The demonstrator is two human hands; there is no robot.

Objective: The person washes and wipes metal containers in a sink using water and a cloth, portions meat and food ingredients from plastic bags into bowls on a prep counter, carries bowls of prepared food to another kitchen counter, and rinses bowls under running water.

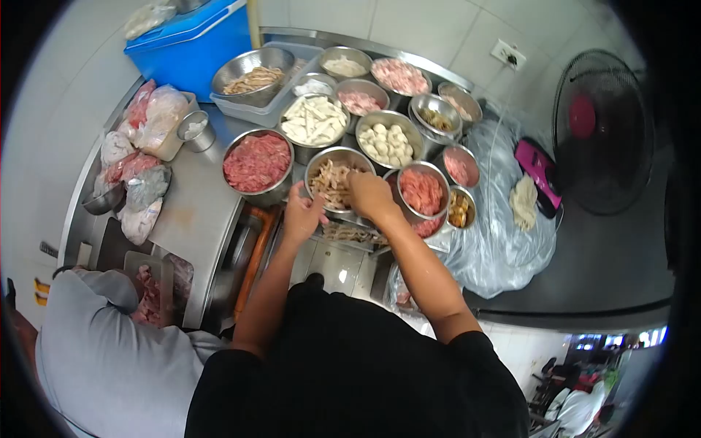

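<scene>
The left hand (301, 215) is at the near-left rim of a round steel bowl (341, 149), thumb and fingers apart; whether they clamp the rim cannot be told. The right hand (371, 196) reaches inside from the right, fingers bent down into pale brown meat strips (332, 186); whether they pinch any is hidden. The strips lie directly under and left of the right fingertips, so that hand is nearer, the left being outside them at the edge. They point in mixed directions, with no shared long axis. Just right of the right hand is sliced pink meat (421, 193); left of the left hand, red meat (257, 162). Beyond the grip are white balls (387, 144) and white strips (314, 120); farther off, a blue cooler (175, 62).
</scene>
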